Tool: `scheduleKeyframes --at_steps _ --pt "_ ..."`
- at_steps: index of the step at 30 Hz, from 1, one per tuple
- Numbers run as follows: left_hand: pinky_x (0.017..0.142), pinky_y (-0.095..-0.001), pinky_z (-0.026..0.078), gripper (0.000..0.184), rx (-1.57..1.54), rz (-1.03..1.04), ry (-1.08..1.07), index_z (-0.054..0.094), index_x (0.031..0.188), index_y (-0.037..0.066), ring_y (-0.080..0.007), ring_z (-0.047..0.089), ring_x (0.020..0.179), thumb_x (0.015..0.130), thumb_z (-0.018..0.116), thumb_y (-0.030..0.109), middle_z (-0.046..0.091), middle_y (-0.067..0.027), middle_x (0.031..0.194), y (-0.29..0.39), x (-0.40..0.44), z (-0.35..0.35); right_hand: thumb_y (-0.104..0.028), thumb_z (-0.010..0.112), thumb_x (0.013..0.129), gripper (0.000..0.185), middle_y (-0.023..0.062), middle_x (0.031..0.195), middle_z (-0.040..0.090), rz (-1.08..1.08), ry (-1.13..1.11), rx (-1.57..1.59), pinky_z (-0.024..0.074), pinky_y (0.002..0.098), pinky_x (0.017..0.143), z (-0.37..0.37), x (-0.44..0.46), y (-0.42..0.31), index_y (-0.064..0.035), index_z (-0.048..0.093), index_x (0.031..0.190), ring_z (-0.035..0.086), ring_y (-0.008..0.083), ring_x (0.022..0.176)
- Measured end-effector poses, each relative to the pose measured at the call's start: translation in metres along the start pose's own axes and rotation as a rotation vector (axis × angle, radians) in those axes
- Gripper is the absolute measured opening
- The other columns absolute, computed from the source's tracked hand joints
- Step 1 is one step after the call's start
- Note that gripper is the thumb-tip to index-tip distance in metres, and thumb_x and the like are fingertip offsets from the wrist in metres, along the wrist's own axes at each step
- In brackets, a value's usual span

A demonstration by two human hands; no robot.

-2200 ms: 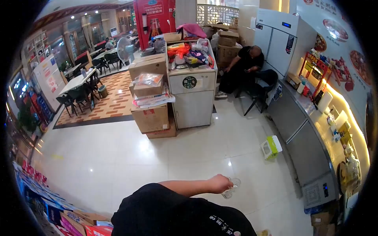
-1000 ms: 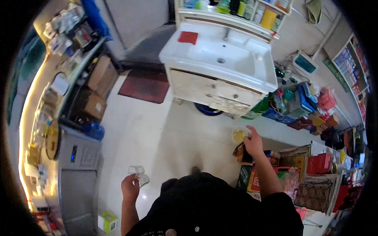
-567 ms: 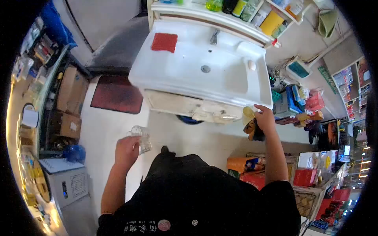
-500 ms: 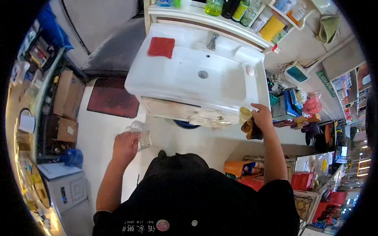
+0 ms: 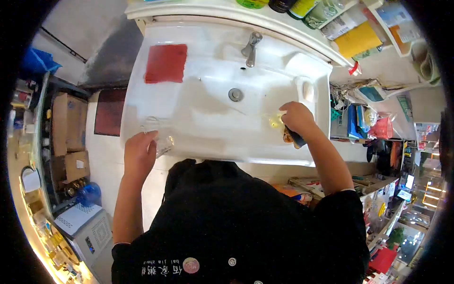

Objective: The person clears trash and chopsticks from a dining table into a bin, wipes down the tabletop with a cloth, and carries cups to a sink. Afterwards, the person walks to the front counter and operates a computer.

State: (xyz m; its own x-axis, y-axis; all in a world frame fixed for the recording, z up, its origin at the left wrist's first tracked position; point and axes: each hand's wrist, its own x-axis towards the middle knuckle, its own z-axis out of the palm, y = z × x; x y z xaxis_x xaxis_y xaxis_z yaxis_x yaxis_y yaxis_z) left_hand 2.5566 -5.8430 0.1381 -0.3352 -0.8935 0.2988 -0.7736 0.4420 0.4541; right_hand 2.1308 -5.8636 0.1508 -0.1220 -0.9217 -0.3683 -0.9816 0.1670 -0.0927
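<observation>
My left hand (image 5: 141, 150) is closed on clear glasses (image 5: 164, 144) over the front left edge of the white sink (image 5: 203, 135). My right hand (image 5: 298, 119) is over the right part of the basin, closed on a cup with yellow liquid (image 5: 275, 121). A dark and orange-brown item (image 5: 294, 138) hangs from the same hand, below its palm. A red cloth (image 5: 165, 63) lies flat at the sink's back left. The faucet (image 5: 252, 48) stands at the back, behind the round drain (image 5: 235, 94). A soap bar (image 5: 308, 92) sits at the right rim.
Bottles (image 5: 302, 8) line the shelf above the sink. A dark red mat (image 5: 109, 111) lies on the floor at the left, near cardboard boxes (image 5: 74, 165) and a metal cabinet (image 5: 87, 236). Bags and a pink basket (image 5: 382, 128) are at the right.
The view has moved up close to the sink. Both hands, still holding their items, are now over it; earlier the glasses hung above the floor and the cup was at the sink's front right.
</observation>
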Motion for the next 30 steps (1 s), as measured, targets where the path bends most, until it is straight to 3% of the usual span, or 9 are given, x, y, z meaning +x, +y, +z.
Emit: scheduleKeyframes --at_steps 4,7,16,24,28,30 --pt "0.058 -0.0419 0.041 0.023 -0.059 -0.035 -0.039 0.061 0.091 0.004 -0.0329 0.053 0.065 0.069 0.059 -0.002 0.053 -0.0134 0.068 -0.021 0.021 0.024 -0.011 0.05 0.074 0.027 0.0093 0.101 0.062 -0.002 -0.036 -0.05 0.0454 0.0397 0.081 -0.001 0.022 -0.002 -0.0101 0.064 0.098 0.057 0.0272 0.097" --pt "0.057 -0.0419 0.04 0.022 -0.037 -0.061 -0.08 0.061 0.09 0.005 -0.0319 0.053 0.063 0.069 0.059 0.0 0.053 -0.0127 0.066 -0.034 0.034 0.033 -0.011 0.05 0.074 0.027 0.0094 0.1 0.062 0.079 -0.199 -0.09 0.0459 0.0409 0.079 -0.007 0.032 -0.011 -0.0105 0.064 0.097 0.057 0.0278 0.096" --pt "0.057 -0.0418 0.041 0.021 0.082 -0.135 -0.204 0.063 0.089 0.009 -0.0303 0.053 0.062 0.069 0.06 0.003 0.051 -0.0104 0.063 -0.05 0.05 0.042 -0.01 0.05 0.074 0.024 0.0106 0.093 0.063 -0.042 -0.137 -0.116 0.0486 0.0407 0.074 0.021 0.056 -0.002 -0.0116 0.064 0.093 0.06 0.0282 0.09" --pt "0.06 -0.0434 0.042 0.02 0.207 -0.162 -0.259 0.064 0.09 0.013 -0.0276 0.056 0.064 0.073 0.055 0.008 0.055 -0.0081 0.066 -0.062 0.043 0.053 -0.01 0.051 0.074 0.016 0.0133 0.087 0.063 -0.105 -0.147 -0.158 0.0487 0.0428 0.075 0.027 0.056 -0.004 -0.0068 0.063 0.084 0.061 0.0305 0.087" --pt "0.061 -0.0421 0.043 0.021 0.327 -0.17 -0.311 0.064 0.091 0.013 -0.0275 0.057 0.066 0.073 0.053 0.008 0.056 -0.0081 0.067 -0.068 0.035 0.057 -0.011 0.05 0.075 0.019 0.0133 0.088 0.063 -0.026 -0.169 -0.153 0.0488 0.0421 0.075 0.026 0.05 -0.006 -0.0068 0.063 0.088 0.061 0.0305 0.086" --pt "0.061 -0.041 0.044 0.021 0.359 -0.206 -0.294 0.064 0.091 0.013 -0.0269 0.058 0.068 0.073 0.054 0.008 0.056 -0.0082 0.068 -0.07 0.033 0.058 -0.012 0.05 0.075 0.024 0.0135 0.093 0.063 -0.066 -0.077 -0.018 0.0488 0.0414 0.075 0.025 0.046 -0.004 -0.0099 0.064 0.095 0.061 0.0299 0.085"
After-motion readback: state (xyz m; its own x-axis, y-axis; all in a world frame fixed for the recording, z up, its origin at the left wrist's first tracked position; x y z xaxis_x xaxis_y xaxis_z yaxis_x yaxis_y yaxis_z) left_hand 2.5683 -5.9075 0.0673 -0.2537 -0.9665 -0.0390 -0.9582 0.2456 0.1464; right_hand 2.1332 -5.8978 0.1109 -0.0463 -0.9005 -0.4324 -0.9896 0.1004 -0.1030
